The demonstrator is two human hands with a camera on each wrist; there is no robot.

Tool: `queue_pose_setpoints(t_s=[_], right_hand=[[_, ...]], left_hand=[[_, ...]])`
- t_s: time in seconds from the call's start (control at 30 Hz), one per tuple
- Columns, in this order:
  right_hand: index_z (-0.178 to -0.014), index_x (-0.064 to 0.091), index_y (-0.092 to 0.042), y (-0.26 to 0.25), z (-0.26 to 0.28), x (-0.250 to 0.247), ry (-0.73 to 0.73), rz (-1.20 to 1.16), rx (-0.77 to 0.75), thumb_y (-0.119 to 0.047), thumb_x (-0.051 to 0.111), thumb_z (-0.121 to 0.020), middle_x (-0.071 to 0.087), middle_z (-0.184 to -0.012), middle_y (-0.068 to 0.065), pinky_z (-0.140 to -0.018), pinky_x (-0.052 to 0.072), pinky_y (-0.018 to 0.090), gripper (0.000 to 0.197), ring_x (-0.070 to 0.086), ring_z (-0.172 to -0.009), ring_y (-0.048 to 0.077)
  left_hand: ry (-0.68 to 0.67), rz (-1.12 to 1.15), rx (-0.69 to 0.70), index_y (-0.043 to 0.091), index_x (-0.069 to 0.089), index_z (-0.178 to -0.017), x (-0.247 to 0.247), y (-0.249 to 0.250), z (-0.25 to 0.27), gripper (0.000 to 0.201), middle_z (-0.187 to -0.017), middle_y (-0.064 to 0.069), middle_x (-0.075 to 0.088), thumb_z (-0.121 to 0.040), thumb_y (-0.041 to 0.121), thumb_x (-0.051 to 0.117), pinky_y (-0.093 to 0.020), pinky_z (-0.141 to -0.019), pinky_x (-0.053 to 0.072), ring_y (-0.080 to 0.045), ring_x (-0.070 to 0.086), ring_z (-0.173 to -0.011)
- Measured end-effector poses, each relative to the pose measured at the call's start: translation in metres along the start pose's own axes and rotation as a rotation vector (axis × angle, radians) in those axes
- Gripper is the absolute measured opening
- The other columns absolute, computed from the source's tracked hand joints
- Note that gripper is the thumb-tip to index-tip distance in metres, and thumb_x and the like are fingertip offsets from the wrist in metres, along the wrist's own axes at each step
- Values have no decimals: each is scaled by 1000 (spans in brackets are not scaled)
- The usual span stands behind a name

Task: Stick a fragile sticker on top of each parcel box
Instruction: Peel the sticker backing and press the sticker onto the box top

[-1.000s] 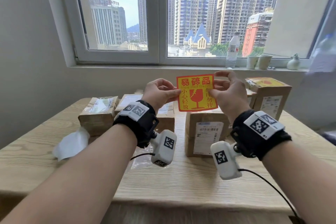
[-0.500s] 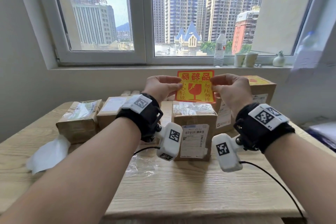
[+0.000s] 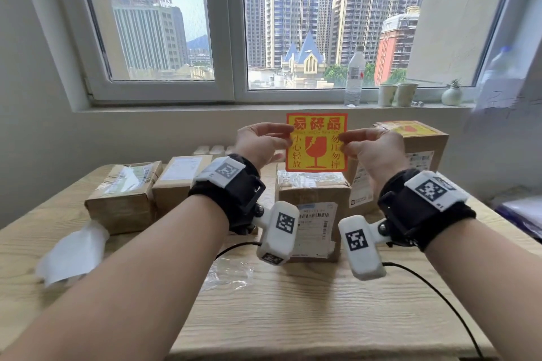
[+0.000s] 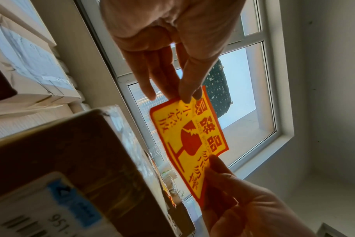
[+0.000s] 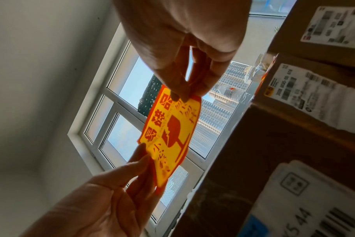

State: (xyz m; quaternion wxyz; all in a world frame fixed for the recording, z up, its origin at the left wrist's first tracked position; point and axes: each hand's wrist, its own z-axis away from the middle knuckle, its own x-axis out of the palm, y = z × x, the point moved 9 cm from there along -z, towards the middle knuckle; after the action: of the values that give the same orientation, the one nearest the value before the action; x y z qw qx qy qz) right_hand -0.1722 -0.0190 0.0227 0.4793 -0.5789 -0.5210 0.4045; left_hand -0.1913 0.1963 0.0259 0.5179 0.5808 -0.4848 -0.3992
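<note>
Sticker [image 3: 316, 142] first: the yellow-and-red fragile sticker hangs upright in the air between my two hands, held clear above the boxes and touching none of them. My left hand [image 3: 261, 142] pinches its left edge between thumb and fingers [image 4: 185, 89], the other fingers lying straight behind it. My right hand [image 3: 372, 146] pinches the right edge the same way, thumb in front [image 5: 177, 89]. Each grip is pressed onto the sheet, so it is stretched nearly flat with a slight bow.

I judge I am at the carrying step: sticker in hand, not yet laid down. I cannot tell from here whether the sticky side is bare. Just below and in front stands the middle parcel box [image 3: 313, 199], its taped top unmarked; it looks like the next target. The move calls for tipping the sheet flat, lowering it square to that top, then pressing it down from one edge to the other so that no crease forms.

Room is good above the box. To its right, close by, a taller box [image 3: 416, 143] already wears a sticker; my right wrist must keep off its corner. To the left, two low boxes [image 3: 126, 193] sit apart on the tabletop [image 3: 293, 316], tops still bare.
</note>
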Motion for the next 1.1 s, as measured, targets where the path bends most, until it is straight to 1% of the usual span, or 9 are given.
queue_pose_setpoints(t_s=[0.1, 0.2, 0.37, 0.53, 0.67, 0.8, 0.9, 0.97, 1.1], right_hand=[[-92, 73, -8, 1, -1, -1, 16, -1, 15, 4, 62, -86, 72, -89, 3, -46, 47, 9, 17, 68, -67, 5], [-90, 72, -9, 1, -2, -1, 15, -12, 29, 4, 62, -86, 74, -86, 4, -52, 52, 14, 17, 71, -64, 7], [-82, 71, -11, 5, -5, -2, 25, 128, 31, 2, 70, -81, 73, -88, 9, -73, 60, 31, 13, 72, -77, 19], [-81, 74, -18, 15, -10, 0, 10, 354, 16, -6, 75, -79, 70, -93, 1, -72, 54, 23, 13, 67, -84, 13], [-84, 76, -19, 23, -11, 4, -17, 461, 40, -12, 75, -80, 69, -97, 2, -81, 55, 28, 9, 65, -90, 15], [-78, 76, -19, 26, -13, 6, -15, 497, 30, -9, 75, -79, 71, -93, 3, -88, 55, 35, 10, 66, -91, 16], [-73, 74, -21, 29, -13, 8, -17, 530, 35, -10, 74, -79, 70, -91, 1, -87, 56, 35, 13, 65, -90, 16], [-74, 74, -22, 29, -14, 7, -12, 554, 25, -12, 73, -80, 70, -91, 0, -85, 56, 33, 12, 64, -90, 14], [-83, 76, -21, 28, -14, 6, -7, 606, 9, -13, 72, -82, 67, -90, -2, -80, 54, 29, 9, 62, -89, 12]], left_hand=[[-6, 9, 13, 9, 72, -90, -1, 0, 0, 24, -89, -4, 75, -82, -11, 61, -26, -75, 58, -13, 70, -83], [8, -14, 21, 9, 71, -89, -1, 2, 1, 20, -89, -3, 74, -82, -8, 63, -24, -71, 59, -11, 71, -81], [29, -71, -41, 0, 69, -95, 0, -8, 1, 16, -93, -10, 72, -81, -5, 67, -20, -62, 58, -17, 72, -80], [40, -182, -76, 1, 71, -91, -4, -22, -1, 12, -94, -12, 72, -79, -3, 69, -22, -68, 59, -19, 71, -84], [62, -237, -74, 2, 72, -87, -8, -30, -2, 10, -92, -12, 72, -78, -3, 71, -26, -75, 59, -20, 71, -86], [72, -301, -68, 5, 73, -86, -8, -35, -5, 12, -92, -11, 73, -76, -1, 74, -23, -72, 59, -18, 71, -83], [98, -341, -60, 8, 74, -86, -9, -36, -7, 11, -90, -7, 73, -76, 2, 75, -22, -72, 59, -16, 72, -79], [117, -385, -51, 12, 74, -84, -11, -36, -8, 10, -87, -3, 73, -76, 6, 77, -26, -77, 58, -13, 72, -77], [116, -456, -40, 20, 75, -80, -10, -36, -10, 11, -88, 1, 73, -73, 13, 80, -30, -83, 57, -11, 70, -81]])
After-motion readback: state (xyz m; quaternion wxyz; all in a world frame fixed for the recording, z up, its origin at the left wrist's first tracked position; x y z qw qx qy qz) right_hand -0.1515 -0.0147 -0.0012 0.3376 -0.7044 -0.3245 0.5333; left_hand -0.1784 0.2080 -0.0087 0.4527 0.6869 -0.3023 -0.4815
